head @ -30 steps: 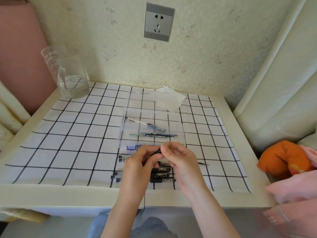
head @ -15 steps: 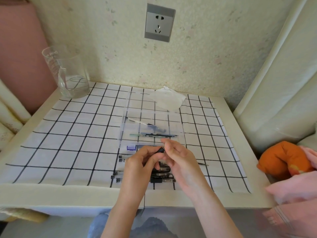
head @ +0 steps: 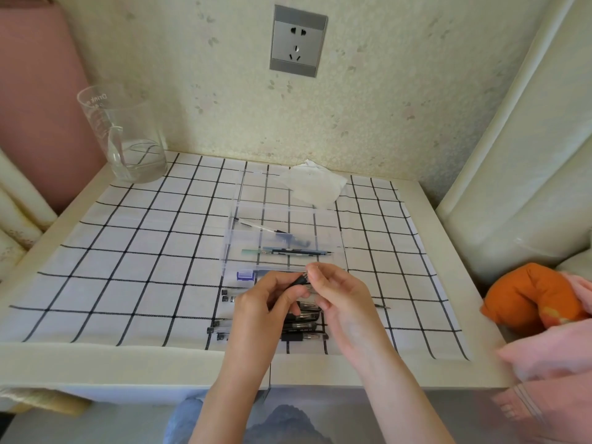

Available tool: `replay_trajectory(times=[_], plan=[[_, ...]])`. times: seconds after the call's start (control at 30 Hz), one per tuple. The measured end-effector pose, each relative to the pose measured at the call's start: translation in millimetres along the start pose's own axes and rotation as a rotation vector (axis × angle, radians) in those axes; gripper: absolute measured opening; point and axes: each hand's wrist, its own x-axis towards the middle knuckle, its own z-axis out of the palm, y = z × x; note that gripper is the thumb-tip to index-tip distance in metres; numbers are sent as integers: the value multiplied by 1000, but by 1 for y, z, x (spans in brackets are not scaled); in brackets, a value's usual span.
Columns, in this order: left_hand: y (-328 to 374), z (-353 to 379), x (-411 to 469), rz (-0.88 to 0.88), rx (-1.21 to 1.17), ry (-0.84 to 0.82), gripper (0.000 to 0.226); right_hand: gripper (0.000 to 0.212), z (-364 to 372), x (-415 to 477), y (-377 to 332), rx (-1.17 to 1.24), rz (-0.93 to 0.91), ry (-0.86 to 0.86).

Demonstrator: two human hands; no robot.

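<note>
– Counting from the left, what stands on the bench [head: 96, 363]?
– One glass beaker [head: 128, 139] with a little water and one clear box [head: 282, 238] on the checked cloth [head: 128, 267]. One tissue [head: 312, 184] lies behind the box, and one orange cushion [head: 528, 296] sits off the right edge. Three or so loose pens [head: 288, 251] lie in the box, but its walls blur them.
– And the hands?
– Two. The left hand [head: 266, 302] has its fingers curled round a pen [head: 299, 280]. The right hand [head: 342, 299] pinches that pen's far end between thumb and forefinger. The pen is held just above the bench, near the box's front wall.
– How does it look?
– Dark, slim, tilted up to the right. Only a short stretch of barrel shows between the hands.
– Anything under them?
– A row of black pens [head: 301, 328], four that I can see, half covered by the hands. Small black caps [head: 224, 296] lie left of them, and I cannot count them surely. One thin refill [head: 381, 306] lies to the right
</note>
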Motion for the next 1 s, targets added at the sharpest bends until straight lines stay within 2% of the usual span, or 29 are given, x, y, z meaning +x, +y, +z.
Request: replay_trajectory(times=[0.23, 0.4, 0.57, 0.73, 0.9, 1.0], plan=[[0, 0, 0, 6, 7, -1, 21, 16, 1, -3, -1, -31, 9, 6], [2, 0, 0, 8, -4, -2, 19, 29, 1, -4, -2, -26, 10, -12], [2, 1, -1, 21, 5, -13, 16, 12, 3, -4, -3, -5, 19, -9], [1, 0, 0, 3, -10, -1, 14, 33, 3, -5, -4, 5, 52, -44], [1, 0, 0, 8, 9, -9, 19, 28, 1, -4, -4, -6, 83, 5], [1, -1, 0, 1, -6, 3, 15, 37, 2, -5, -6, 22, 89, -12]])
